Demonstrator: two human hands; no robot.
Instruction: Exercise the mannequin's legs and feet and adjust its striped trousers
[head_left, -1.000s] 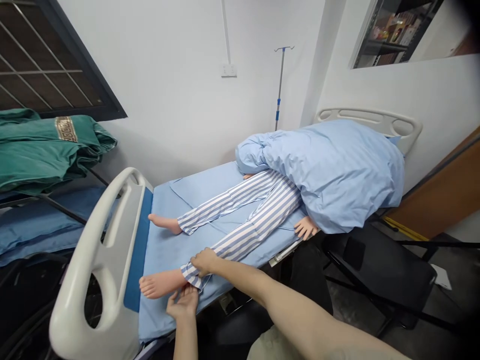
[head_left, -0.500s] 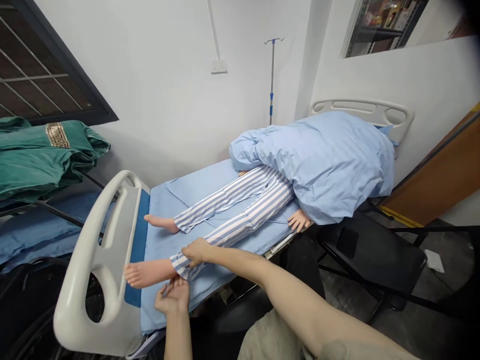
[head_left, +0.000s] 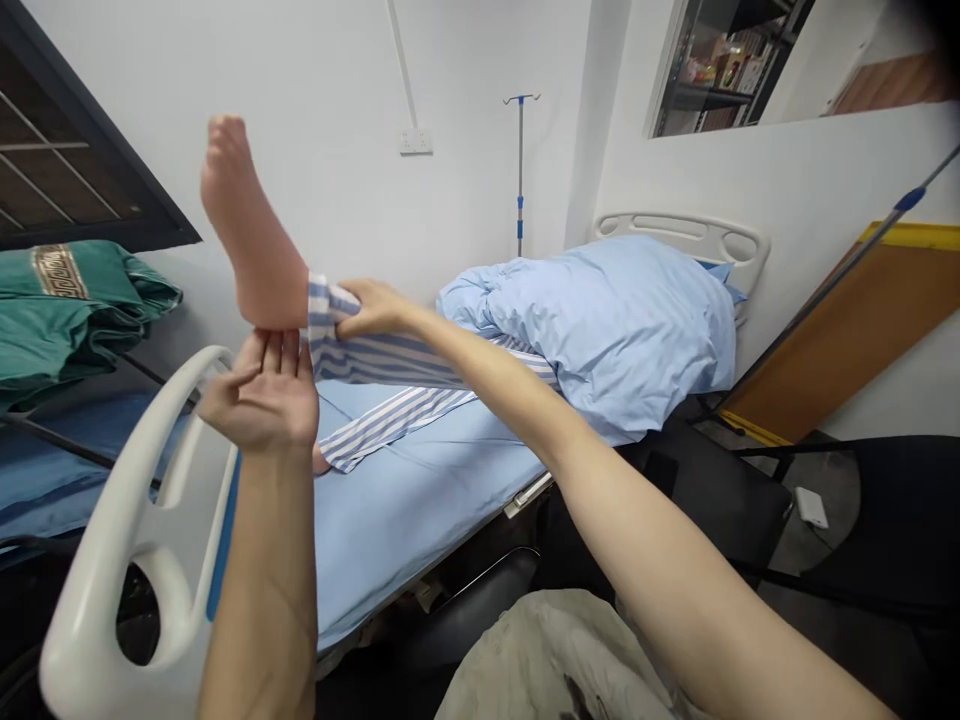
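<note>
A manikin's leg in blue-and-white striped trousers [head_left: 390, 360] is raised off the bed, its bare foot [head_left: 259, 235] pointing up. My right hand [head_left: 375, 305] grips the lower leg from above through the trouser cuff, thumb and fingers around it. Palm up, my left hand [head_left: 274, 400] is beneath the heel, fingers stretched out and their tips against its underside. The other striped leg [head_left: 405, 415] lies on the blue sheet [head_left: 405, 520], its foot mostly hidden behind my left hand. A light blue quilt [head_left: 600, 320] covers the upper body.
A white footboard [head_left: 82, 620] stands at lower left. Green cloth [head_left: 112, 300] hangs behind it. An IV pole [head_left: 520, 180] rises by the wall. At right are black chairs [head_left: 690, 500], a small white box [head_left: 811, 508] and an orange-brown panel [head_left: 855, 310].
Both hands have risen with the near leg, lifting it from the sheet and bringing its foot up in front of the wall. My view has shifted a little.
</note>
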